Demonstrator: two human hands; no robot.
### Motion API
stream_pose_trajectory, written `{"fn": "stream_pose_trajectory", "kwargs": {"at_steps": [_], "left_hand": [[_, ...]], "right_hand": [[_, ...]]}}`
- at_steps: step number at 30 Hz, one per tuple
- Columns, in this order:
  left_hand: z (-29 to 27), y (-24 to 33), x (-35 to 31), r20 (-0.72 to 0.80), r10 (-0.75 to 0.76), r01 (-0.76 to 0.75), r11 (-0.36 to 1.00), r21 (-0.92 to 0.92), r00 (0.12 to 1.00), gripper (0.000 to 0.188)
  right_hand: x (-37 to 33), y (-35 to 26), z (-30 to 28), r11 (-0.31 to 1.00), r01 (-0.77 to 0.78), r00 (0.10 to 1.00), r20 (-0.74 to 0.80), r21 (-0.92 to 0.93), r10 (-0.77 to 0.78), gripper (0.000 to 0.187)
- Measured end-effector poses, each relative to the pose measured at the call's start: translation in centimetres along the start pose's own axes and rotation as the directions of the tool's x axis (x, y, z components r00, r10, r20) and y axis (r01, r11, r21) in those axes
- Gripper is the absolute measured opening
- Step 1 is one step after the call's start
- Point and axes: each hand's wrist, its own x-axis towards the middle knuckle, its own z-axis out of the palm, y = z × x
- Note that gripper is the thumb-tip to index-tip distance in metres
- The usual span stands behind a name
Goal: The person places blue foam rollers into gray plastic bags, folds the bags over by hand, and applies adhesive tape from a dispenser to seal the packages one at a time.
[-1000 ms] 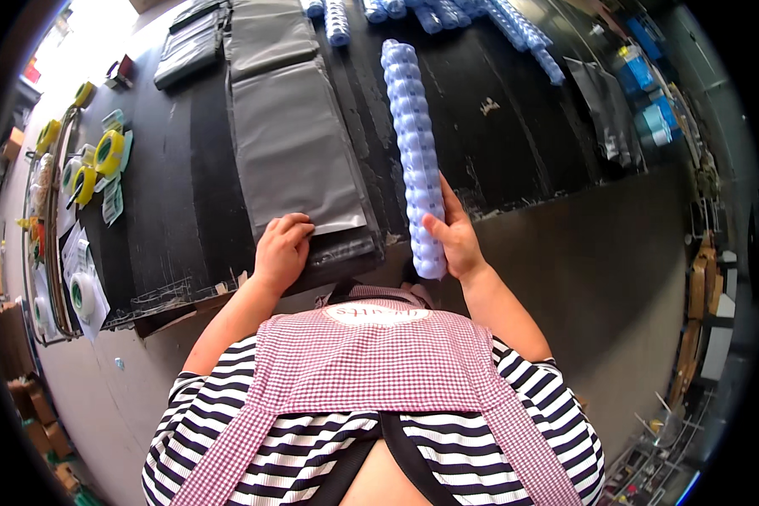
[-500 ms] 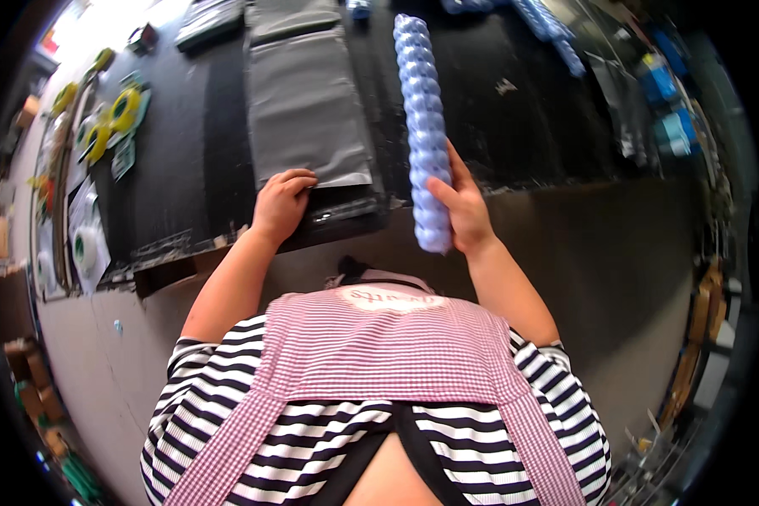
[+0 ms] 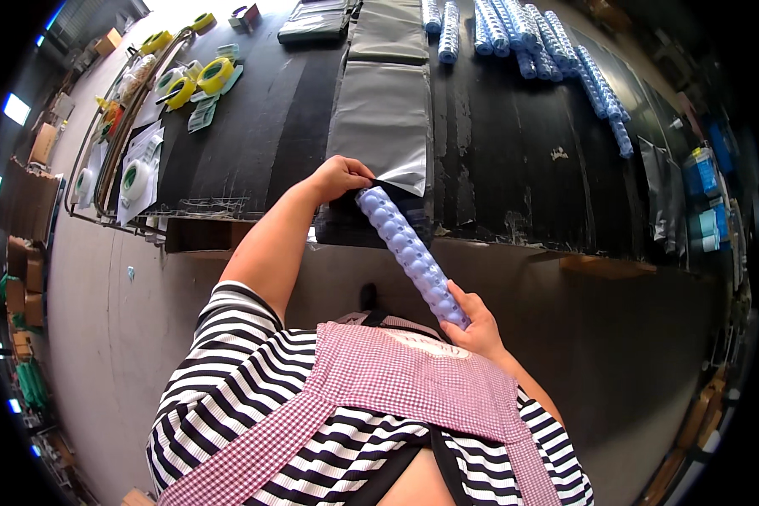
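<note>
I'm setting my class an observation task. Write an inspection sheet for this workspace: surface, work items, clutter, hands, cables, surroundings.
Surface: black tabletop, scuffed, its front edge worn.
Work items: bumpy blue roll, slanted, its far end by the near end of the grey plastic bags; more blue rolls at the far side.
Clutter: yellow tape rolls at left; white-and-green tape roll on papers.
Hands: right hand grips the bumpy roll's near end; left hand is at the bags' near end, its grip unclear.
Cables: nothing seen.
Surroundings: grey floor; cardboard box at far left.
</note>
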Motion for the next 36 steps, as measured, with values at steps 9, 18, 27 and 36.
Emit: {"fn": "stream_pose_trajectory", "kwargs": {"at_steps": [9,18,27,36], "left_hand": [[2.8,3.9,-2.6,-0.227,0.741,-0.469,0.599,0.649,0.632,0.016],[-0.4,5.0,-0.3,-0.122,0.715,-0.577,0.641,0.507,0.688,0.017],[2.9,-1.0,-3.5,-0.525,0.194,-0.02,0.947,0.32,0.828,0.092],[2.0,-0.3,-4.8,-0.276,0.216,-0.225,0.974,-0.001,0.937,0.067]], "right_hand": [[3.4,-3.8,2.7,0.883,-0.169,0.982,-0.001,0.437,0.189,0.075],[7.8,-8.7,5.8,0.536,-0.236,0.947,0.067,0.81,0.314,0.072],[8.8,-9.7,7.9,0.53,-0.281,0.928,0.084,0.8,0.364,0.07],[16.1,-10.7,6.8,0.631,-0.162,0.973,0.017,0.759,0.23,0.106]]}}
